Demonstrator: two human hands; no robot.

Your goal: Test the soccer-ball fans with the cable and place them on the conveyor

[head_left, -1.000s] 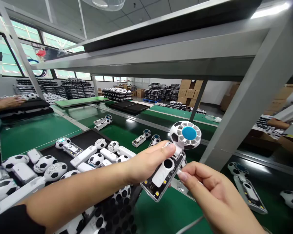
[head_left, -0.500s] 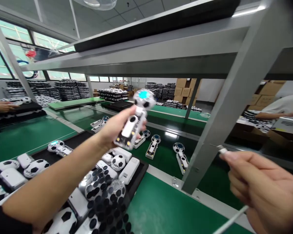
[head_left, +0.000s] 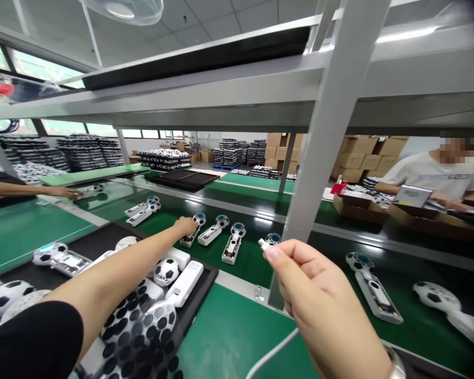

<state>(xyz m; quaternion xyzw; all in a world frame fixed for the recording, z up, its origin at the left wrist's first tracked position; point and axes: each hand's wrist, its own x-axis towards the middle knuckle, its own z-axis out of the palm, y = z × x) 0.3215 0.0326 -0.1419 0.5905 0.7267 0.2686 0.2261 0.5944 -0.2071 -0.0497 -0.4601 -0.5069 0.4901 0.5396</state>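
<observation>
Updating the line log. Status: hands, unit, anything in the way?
Left hand on football-patterned unit. Right hand pinching white cable plug. Upright post beyond right hand.

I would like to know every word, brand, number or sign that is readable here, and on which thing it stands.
No text can be read for certain.
White shirt at right: chest lettering, too blurred.
Gray box in front of it: print too small.
White plug in the right hand: no marking I can make out.
</observation>
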